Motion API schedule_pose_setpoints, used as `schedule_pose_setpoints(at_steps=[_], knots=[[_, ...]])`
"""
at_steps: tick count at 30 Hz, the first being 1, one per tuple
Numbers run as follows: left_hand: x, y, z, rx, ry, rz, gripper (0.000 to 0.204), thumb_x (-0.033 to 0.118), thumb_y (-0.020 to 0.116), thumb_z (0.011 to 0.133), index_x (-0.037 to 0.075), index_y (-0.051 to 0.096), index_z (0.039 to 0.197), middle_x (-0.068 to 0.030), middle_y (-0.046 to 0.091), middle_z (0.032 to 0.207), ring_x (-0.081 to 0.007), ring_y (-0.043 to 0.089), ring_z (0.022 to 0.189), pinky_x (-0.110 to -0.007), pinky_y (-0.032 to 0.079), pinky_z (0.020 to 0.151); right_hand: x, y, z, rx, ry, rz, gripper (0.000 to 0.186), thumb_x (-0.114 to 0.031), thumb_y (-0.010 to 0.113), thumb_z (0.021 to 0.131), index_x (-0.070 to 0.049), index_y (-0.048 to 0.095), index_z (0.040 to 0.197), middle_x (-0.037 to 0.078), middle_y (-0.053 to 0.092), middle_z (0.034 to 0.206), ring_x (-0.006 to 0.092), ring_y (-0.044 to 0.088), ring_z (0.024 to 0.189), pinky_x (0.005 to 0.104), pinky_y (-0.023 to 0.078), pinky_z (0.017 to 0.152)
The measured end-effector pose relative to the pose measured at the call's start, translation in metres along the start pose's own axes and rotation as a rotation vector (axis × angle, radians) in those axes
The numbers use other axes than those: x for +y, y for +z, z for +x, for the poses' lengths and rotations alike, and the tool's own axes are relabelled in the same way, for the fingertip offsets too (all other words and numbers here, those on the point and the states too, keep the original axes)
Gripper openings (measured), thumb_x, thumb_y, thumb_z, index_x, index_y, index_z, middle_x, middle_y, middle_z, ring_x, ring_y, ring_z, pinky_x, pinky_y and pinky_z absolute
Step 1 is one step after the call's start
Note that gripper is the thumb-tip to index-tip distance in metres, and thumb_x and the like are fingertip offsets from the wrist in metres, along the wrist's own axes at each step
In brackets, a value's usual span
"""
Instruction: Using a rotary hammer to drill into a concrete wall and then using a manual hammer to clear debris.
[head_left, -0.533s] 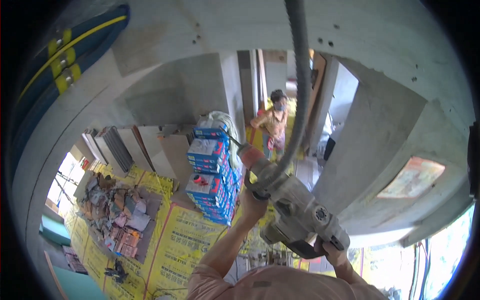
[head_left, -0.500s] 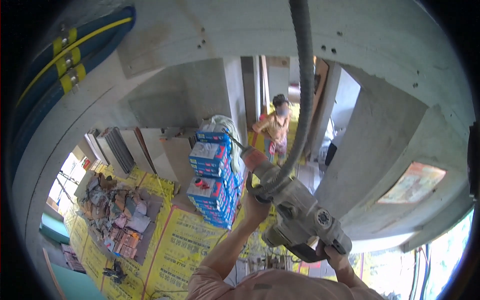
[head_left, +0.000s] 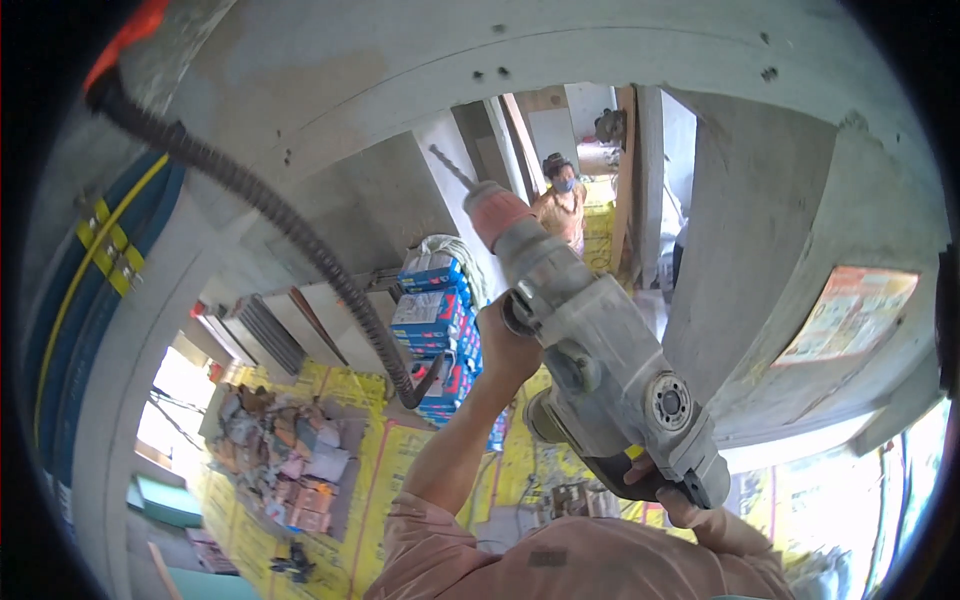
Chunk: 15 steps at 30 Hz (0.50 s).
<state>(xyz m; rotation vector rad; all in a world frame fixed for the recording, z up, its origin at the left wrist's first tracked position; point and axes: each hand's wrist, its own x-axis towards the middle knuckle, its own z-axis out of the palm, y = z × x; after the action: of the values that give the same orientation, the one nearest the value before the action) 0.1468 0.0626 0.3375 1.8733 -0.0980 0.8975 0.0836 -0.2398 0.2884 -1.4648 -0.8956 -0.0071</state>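
I hold a large dusty rotary hammer drill [head_left: 590, 300] pointing up and away from me, its long bit [head_left: 450, 165] and pink-red front collar raised toward the concrete overhead. My left hand [head_left: 510, 345] is closed round its front handle. My right hand [head_left: 680, 495] grips the rear handle, partly hidden by the tool's body. A dark corrugated conduit [head_left: 250, 200] hangs to the left of the drill from a red piece at the top, its bent lower end near my left forearm, apparently untouched by my hands.
Blue pipes [head_left: 85, 330] run along the left wall. Below are stacked blue boxes [head_left: 425, 315], leaning boards [head_left: 270, 330], a rubble heap [head_left: 270, 450] and yellow floor covering [head_left: 390, 500]. A masked person [head_left: 560, 215] stands in the passage ahead. A paper sheet [head_left: 845, 310] is on the right wall.
The drill and my left hand have risen and look closer, the bit higher. The conduit that lay over the drill's front from top centre now hangs off to the left, apart from it.
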Motion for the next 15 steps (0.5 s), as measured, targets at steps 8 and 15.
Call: schedule_pose_setpoints(at_steps=[8,15], knots=[[-0.003,-0.02,0.013,-0.246,-0.134,-0.331,0.053,0.045,0.037,0.099,0.004,0.057,0.125,-0.0104,0.066,0.118,-0.0261,0.063,0.107,-0.042,0.05,0.097,0.028,0.013,-0.002,0.005,-0.335,-0.049,0.025,-0.008,0.068,0.073,-0.008,0.076,0.097,0.005,0.076,0.09,0.0237,0.073,0.083,0.0343,0.058,0.071],[0.012,-0.065,0.028,-0.198,0.104,-0.195,0.019,-0.002,0.069,0.076,-0.003,0.069,0.095,-0.0107,0.074,0.085,-0.0113,0.067,0.082,-0.031,0.053,0.072,-0.022,0.088,-0.002,0.026,0.078,0.347,0.029,-0.003,0.053,0.076,0.002,0.067,0.1,0.01,0.071,0.085,0.0177,0.069,0.076,0.0298,0.055,0.07]])
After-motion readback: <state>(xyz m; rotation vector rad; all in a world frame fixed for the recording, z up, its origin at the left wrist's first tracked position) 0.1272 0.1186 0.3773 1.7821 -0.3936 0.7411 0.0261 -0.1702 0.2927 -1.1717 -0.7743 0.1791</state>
